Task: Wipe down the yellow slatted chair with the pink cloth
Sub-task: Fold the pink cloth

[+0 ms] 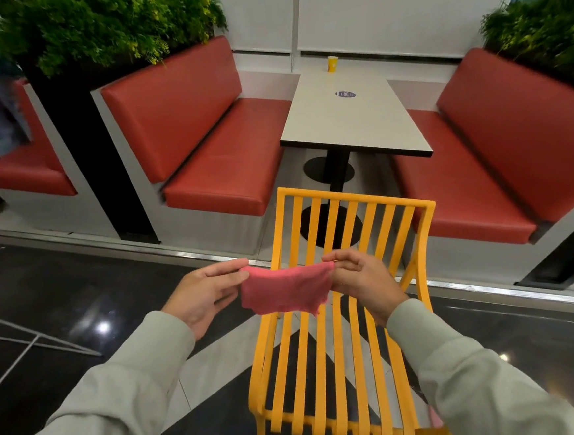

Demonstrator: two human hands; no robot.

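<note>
Over yellow slatted chair [356, 198]: pink cloth [284, 291], stretched out, apparently not touching it.
Left hand [199, 293]: pinches cloth's left corner.
Right hand [365, 276]: pinches its right corner.
Done: cloth readied.
Left: seemingly the whole chair to wipe.

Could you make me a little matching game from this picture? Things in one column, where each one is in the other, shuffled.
1 pink cloth
2 yellow cup
3 yellow chair
4 green plants

A at the far end of the white table
B above the red bench back
C pinched between left hand and right hand
D on the floor under the cloth

Pairs: 1-C, 2-A, 3-D, 4-B.
</note>
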